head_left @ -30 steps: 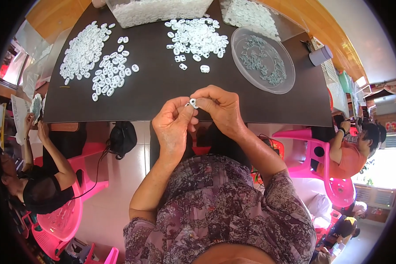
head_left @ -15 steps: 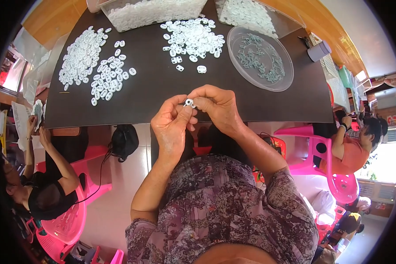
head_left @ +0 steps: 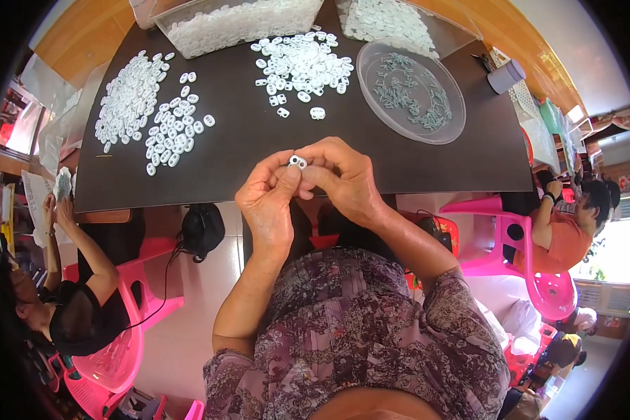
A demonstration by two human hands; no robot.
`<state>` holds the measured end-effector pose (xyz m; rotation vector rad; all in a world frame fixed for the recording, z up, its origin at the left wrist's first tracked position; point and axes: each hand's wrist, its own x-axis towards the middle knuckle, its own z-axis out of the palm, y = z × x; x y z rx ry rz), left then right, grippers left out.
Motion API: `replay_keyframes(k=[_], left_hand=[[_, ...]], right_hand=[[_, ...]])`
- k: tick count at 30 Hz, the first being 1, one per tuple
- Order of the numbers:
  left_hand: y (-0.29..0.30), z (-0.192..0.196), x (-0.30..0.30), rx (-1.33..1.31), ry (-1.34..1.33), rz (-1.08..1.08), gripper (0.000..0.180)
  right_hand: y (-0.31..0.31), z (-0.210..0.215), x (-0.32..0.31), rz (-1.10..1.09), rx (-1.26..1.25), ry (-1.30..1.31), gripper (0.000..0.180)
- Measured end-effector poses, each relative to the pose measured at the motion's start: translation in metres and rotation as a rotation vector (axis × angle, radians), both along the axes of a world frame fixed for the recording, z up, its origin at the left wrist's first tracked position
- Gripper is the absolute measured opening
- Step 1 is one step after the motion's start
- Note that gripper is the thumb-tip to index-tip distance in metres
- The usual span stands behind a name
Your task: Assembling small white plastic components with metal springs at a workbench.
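Between my two hands, just over the near edge of the table, is a small white plastic piece (head_left: pixel 298 161) with two dark round holes. My left hand (head_left: pixel 271 199) pinches it between thumb and forefinger. From the other side, the thumb and fingers of my right hand (head_left: pixel 344 178) close on the same piece. My fingers cover part of it. Beyond my hands lies a heap of white plastic pieces (head_left: pixel 304 63), with a few loose ones on its near side.
At left are two more heaps of white two-holed pieces (head_left: pixel 129 94) (head_left: pixel 175 133). Clear bins (head_left: pixel 178 42) (head_left: pixel 462 38) of white parts stand at the back. A round tray (head_left: pixel 427 140) holds small grey-green screw-like parts. People sit on pink chairs either side.
The white piece has turned between my fingers, so both its holes now face up. My hands have shifted very slightly left, and the whole view has tilted a little.
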<state>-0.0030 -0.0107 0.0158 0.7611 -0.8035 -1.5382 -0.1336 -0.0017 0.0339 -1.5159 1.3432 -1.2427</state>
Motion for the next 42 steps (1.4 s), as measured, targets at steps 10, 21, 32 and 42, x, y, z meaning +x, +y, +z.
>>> replay_keyframes(k=[10, 21, 32, 42], left_hand=[[0.003, 0.005, -0.008, 0.113, 0.055, 0.083, 0.016], [0.003, 0.007, -0.002, 0.086, -0.036, 0.025, 0.015], [0.001, 0.003, 0.007, -0.002, -0.103, -0.01, 0.016], [0.003, -0.002, 0.005, -0.118, -0.088, -0.015, 0.019]], right_hand=[[-0.003, -0.005, 0.005, -0.148, -0.556, 0.43, 0.028], [0.002, -0.008, -0.001, -0.144, -0.512, 0.427, 0.032], [0.005, -0.009, 0.002, -0.112, -0.422, 0.27, 0.03], [0.009, -0.006, 0.005, -0.122, -0.441, 0.224, 0.028]])
